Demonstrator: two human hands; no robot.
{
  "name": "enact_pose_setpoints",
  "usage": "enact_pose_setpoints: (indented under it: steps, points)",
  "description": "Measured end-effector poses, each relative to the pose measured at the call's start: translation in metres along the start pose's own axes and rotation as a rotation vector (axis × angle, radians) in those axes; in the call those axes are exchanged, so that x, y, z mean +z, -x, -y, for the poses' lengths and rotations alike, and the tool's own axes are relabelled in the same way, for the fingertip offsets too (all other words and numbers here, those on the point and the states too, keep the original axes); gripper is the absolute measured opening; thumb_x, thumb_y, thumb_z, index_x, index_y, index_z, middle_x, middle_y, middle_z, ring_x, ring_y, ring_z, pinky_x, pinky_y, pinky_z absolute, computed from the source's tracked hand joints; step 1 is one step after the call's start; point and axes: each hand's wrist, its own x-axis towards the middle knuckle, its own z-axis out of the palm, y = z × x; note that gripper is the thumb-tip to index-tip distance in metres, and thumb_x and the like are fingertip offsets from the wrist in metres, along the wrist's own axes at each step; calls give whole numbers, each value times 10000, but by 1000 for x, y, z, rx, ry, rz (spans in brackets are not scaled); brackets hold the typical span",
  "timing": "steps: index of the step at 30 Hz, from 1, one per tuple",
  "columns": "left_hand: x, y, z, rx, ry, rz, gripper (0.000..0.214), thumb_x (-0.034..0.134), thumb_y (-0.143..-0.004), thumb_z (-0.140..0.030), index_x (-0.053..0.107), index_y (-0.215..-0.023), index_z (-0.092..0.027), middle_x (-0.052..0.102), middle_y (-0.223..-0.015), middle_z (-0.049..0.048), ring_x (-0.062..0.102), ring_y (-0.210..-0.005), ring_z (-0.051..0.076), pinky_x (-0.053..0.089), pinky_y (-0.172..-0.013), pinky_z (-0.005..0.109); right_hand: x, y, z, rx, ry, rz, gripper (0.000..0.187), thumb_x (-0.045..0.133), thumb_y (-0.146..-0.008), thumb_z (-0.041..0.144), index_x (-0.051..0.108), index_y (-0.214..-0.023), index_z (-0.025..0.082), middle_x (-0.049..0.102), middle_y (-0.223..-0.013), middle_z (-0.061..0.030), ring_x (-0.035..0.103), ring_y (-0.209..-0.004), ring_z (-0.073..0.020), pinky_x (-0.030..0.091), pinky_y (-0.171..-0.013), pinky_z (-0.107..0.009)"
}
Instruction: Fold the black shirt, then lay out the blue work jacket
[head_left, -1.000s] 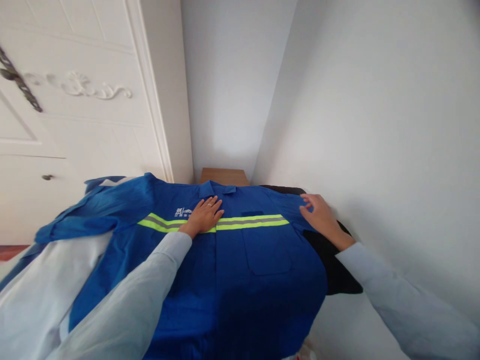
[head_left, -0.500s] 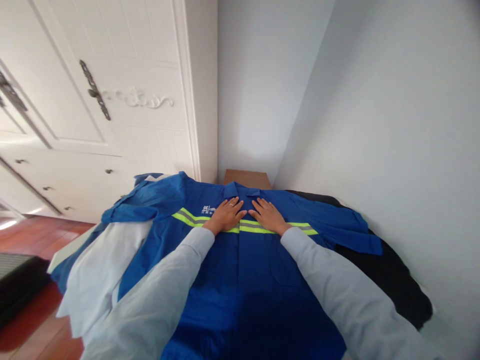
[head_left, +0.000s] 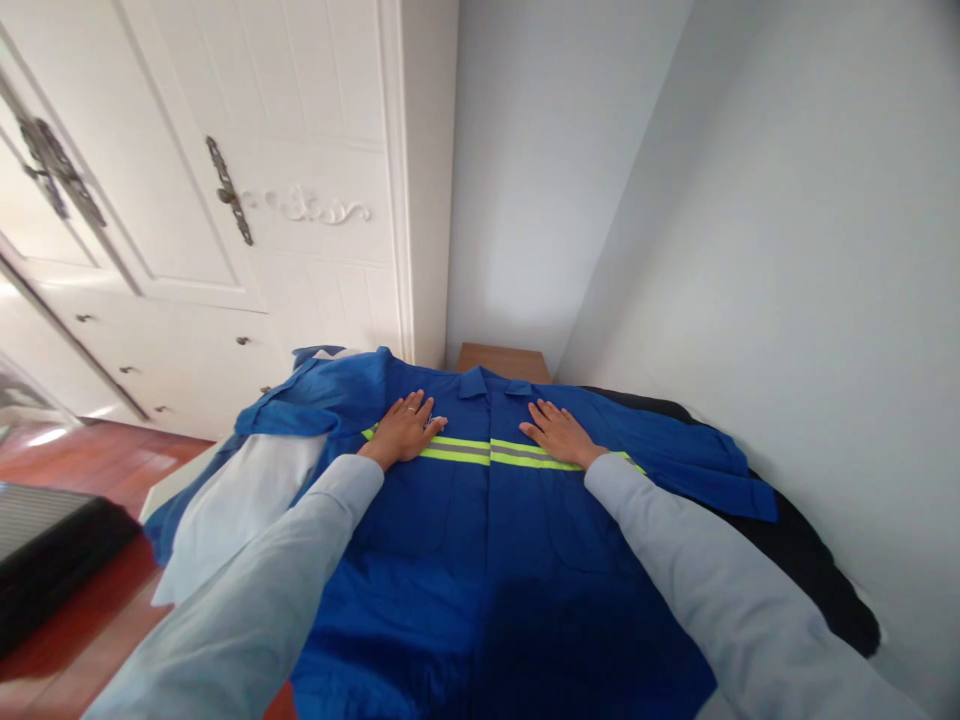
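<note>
A blue work jacket (head_left: 487, 540) with a yellow-and-grey reflective stripe (head_left: 491, 452) lies spread front-up before me. My left hand (head_left: 403, 430) rests flat on its left chest, fingers stretched out, a ring on one finger. My right hand (head_left: 559, 432) lies flat on the right chest, fingers apart. Both palms press on the fabric at the stripe, either side of the buttoned front. The collar (head_left: 487, 383) points away from me. The right sleeve (head_left: 697, 465) lies out to the right.
A pale grey garment (head_left: 225, 500) lies under the jacket at left. Dark cloth (head_left: 810, 560) shows along the right, against the white wall. A white wardrobe (head_left: 225, 200) with metal handles stands at left. A wooden surface (head_left: 501, 360) sits beyond the collar. Red-brown floor lies lower left.
My two hands have slid apart from the jacket's middle, the left going left and the right going right. Before that, my right hand came in from the jacket's right shoulder.
</note>
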Motion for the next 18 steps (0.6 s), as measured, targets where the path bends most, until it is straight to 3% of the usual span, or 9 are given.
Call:
enact_pose_setpoints:
  steps: [10,18]
  points:
    - [5,-4,1,-37,13,-12,795,205,-991,-621,362,-1530,-57,307,-1600,193,253,-1499,323,203,-1209,457,3,-1,-66,124,29,9,829,120,-974,670,252,-1586,128,182,-1659,-159,156,-1530,-293,187,-1210,-481]
    - [3,-4,-1,-36,7,-11,810,200,-985,-633,364,-1528,-54,299,-1599,211,255,-1495,341,222,-1198,475,6,-4,-73,164,45,-16,864,123,-977,673,261,-1571,62,202,-1647,-196,175,-1524,-305,195,-1212,-456]
